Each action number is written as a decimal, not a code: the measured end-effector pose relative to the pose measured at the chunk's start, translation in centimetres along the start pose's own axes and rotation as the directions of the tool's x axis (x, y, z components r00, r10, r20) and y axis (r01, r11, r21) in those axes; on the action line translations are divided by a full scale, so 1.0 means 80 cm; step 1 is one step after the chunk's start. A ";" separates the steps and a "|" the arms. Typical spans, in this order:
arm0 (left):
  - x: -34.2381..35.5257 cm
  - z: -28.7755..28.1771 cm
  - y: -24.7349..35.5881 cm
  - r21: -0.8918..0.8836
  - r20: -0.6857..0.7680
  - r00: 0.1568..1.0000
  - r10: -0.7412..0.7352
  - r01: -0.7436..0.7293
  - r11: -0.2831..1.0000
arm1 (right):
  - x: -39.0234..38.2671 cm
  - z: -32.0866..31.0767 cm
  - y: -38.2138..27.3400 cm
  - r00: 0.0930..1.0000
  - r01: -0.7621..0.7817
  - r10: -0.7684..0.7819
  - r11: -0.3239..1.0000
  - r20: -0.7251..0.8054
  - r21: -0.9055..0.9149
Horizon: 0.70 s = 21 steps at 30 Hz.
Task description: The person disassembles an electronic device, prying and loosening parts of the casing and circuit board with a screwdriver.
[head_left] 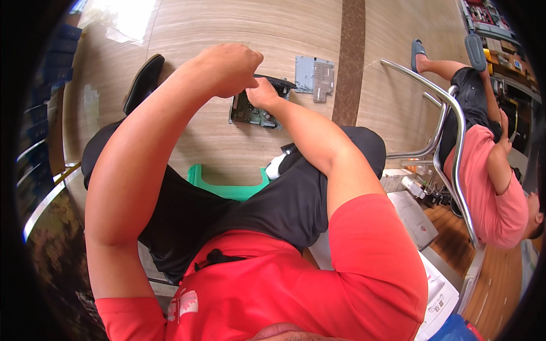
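Some of the circuit board (245, 111) hides behind the curled right hand (263, 94). The left hand (232, 68) hides its fingertips; I can't tell either grip.

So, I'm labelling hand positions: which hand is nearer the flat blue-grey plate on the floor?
Right. The right hand, at the circuit-board unit, is left of the flat blue-grey plate; the left hand is farther left.

I'm on the remote feed counting two bare hands (263, 94), one circuit-board unit (244, 111), two grey panels (305, 69), one green plastic thing (227, 192), one shiny tube-framed chair (422, 78), two greyish slippers (475, 52), plus one other person (489, 170).
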<state>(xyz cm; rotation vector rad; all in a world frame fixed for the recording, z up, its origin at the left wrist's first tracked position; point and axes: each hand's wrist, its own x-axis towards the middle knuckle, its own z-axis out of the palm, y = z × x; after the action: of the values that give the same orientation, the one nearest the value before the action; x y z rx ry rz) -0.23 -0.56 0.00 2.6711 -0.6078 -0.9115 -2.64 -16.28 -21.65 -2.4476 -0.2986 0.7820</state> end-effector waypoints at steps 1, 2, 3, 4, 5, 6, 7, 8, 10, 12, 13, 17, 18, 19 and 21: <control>0.000 -0.002 0.001 0.003 0.012 1.000 0.002 -0.002 1.000 | 0.000 0.000 0.001 1.000 0.017 -0.017 1.000 -0.005 0.011; -0.001 -0.003 0.001 0.006 0.025 1.000 0.004 -0.004 1.000 | -0.001 0.000 0.001 0.999 0.034 -0.034 0.999 -0.010 0.021; -0.001 -0.003 0.001 0.007 0.026 1.000 0.002 -0.002 1.000 | -0.002 0.000 -0.002 0.999 0.035 -0.035 0.999 -0.009 0.023; -0.002 -0.002 0.000 0.011 0.030 1.000 -0.006 0.005 1.000 | -0.002 -0.001 -0.005 1.000 0.020 -0.020 0.999 -0.007 0.040; -0.003 -0.002 -0.001 0.014 0.035 0.999 -0.014 0.013 1.000 | -0.002 -0.001 -0.008 1.000 0.006 -0.005 0.998 -0.004 0.057; -0.002 -0.002 0.001 0.014 0.034 0.999 -0.010 0.010 1.000 | 0.000 0.000 -0.002 1.000 0.003 -0.002 0.998 -0.006 0.056; -0.001 -0.003 0.002 0.018 0.032 0.999 -0.010 0.009 1.000 | 0.002 0.001 0.003 1.000 0.007 -0.007 0.998 0.000 0.055; 0.000 -0.003 0.004 0.022 0.029 1.000 -0.009 0.008 1.000 | 0.005 0.002 0.008 1.000 0.012 -0.013 0.999 0.006 0.053; 0.003 -0.006 0.009 0.024 0.033 0.999 0.003 -0.004 1.000 | 0.010 0.010 0.025 0.999 -0.004 0.007 0.998 -0.049 0.070; 0.003 -0.005 0.009 0.026 0.039 0.999 0.003 -0.004 1.000 | 0.012 0.014 0.027 0.995 -0.009 0.018 0.996 -0.095 0.092; 0.001 -0.002 0.005 0.032 0.037 0.999 -0.003 0.002 0.999 | 0.010 0.010 0.014 0.996 -0.066 0.067 0.997 -0.058 0.031; -0.002 -0.001 -0.001 0.040 0.043 0.999 -0.002 0.000 0.999 | 0.000 -0.008 -0.012 0.992 -0.125 0.128 0.989 0.021 -0.084; 0.000 -0.002 0.001 0.041 0.041 0.999 0.006 -0.008 0.999 | 0.001 -0.008 -0.007 0.991 -0.131 0.133 0.988 0.015 -0.085; 0.002 -0.002 0.004 0.040 0.034 0.999 0.013 -0.014 0.999 | 0.002 -0.007 -0.002 0.992 -0.124 0.124 0.987 -0.006 -0.098; 0.003 -0.002 0.004 0.040 0.028 1.000 0.014 -0.016 0.999 | 0.001 -0.007 -0.001 0.993 -0.114 0.112 0.988 -0.024 -0.109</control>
<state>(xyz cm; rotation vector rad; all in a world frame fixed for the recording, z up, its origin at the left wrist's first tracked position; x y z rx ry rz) -0.10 -0.96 0.14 2.6901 -0.6583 -0.9433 -2.26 -16.40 -21.23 -2.5922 -0.2025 0.8104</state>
